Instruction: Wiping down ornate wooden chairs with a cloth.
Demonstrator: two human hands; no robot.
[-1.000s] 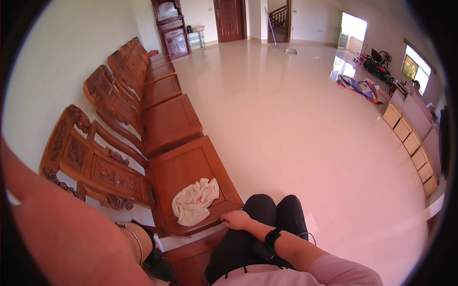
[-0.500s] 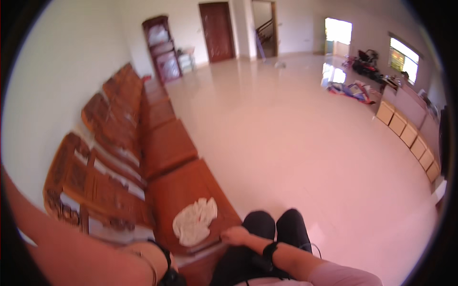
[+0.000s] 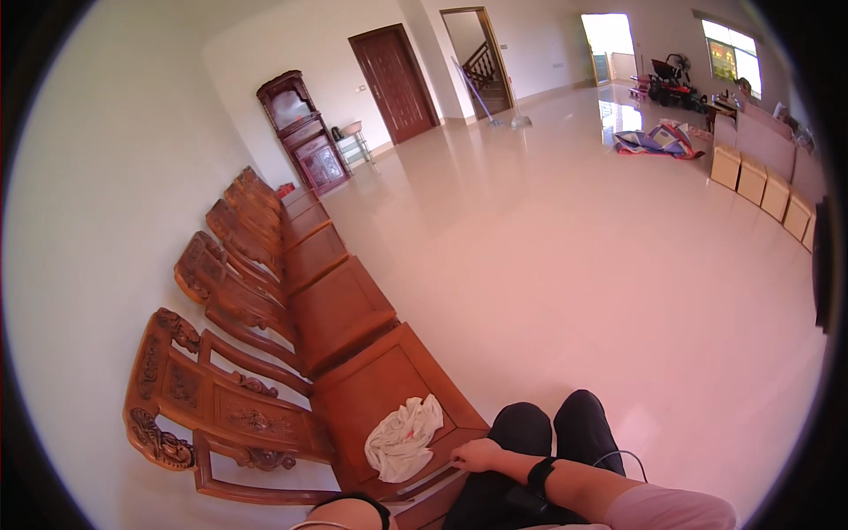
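Observation:
My right hand [image 3: 475, 455] rests by my thigh, at the near edge of a brown wooden seat [image 3: 380, 367]. Its fingers are curled in, and whatever may be inside them is hidden. Just left of it, a crumpled cream cloth [image 3: 402, 440] with a small reddish mark lies on the seat, apart from the hand. Only part of my left arm [image 3: 344, 512], with a black strap round it, shows at the lower edge. The left hand itself is out of sight. A black strap [image 3: 541, 475] also circles my right wrist.
Carved chair backs [image 3: 216, 389] line the wall on the left. A dark cabinet [image 3: 305, 132] and a small rack [image 3: 353, 146] stand farther back. Across the glossy floor [image 3: 530, 265] are a patterned bundle [image 3: 658, 141], a broom [image 3: 477, 93] and tan boxes [image 3: 751, 181] at right.
The view has shifted, so the chairs and cloth appear lower and farther right. My left arm, large at the lower left before, now shows only in part. The cloth still lies on the seat.

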